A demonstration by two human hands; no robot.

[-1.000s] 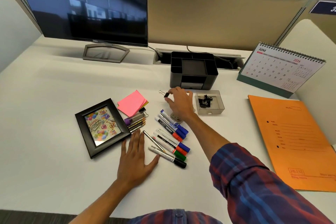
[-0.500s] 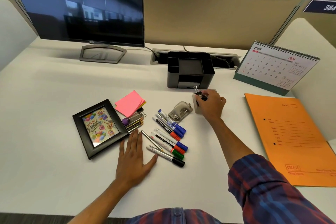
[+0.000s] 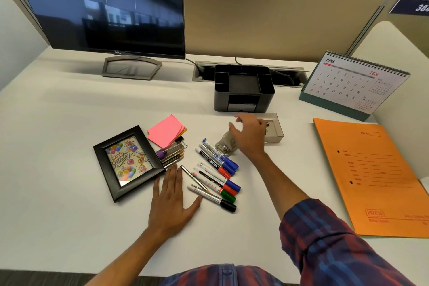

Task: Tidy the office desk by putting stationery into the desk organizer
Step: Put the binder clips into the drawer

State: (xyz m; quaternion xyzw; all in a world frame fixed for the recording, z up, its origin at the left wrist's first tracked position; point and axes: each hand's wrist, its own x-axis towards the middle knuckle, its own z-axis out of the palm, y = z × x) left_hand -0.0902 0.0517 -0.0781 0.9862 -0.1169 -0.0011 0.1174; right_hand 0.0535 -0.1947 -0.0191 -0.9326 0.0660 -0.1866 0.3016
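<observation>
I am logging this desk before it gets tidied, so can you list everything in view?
Monitor: 1, black, back left.
Desk organizer: 1, black, back centre.
Calendar: 1, white, back right.
Folder: 1, orange, right.
Clear tray: 1, before the organizer.
Stapler: 1, grey, partly hidden.
Markers: several, mixed caps, centre.
Sticky notes: 1 pad, pink.
Photo frame: 1, black, left.
Pencils: a bunch, beside the frame.
Left hand: flat on the desk.
Right hand: open, above the stapler.

A dark Dell monitor (image 3: 109, 7) stands at the white worktop's (image 3: 58, 123) rear left, a June desk calendar (image 3: 352, 83) and orange file folder (image 3: 376, 174) at right, a framed birthday picture (image 3: 127, 162) near the front.
</observation>
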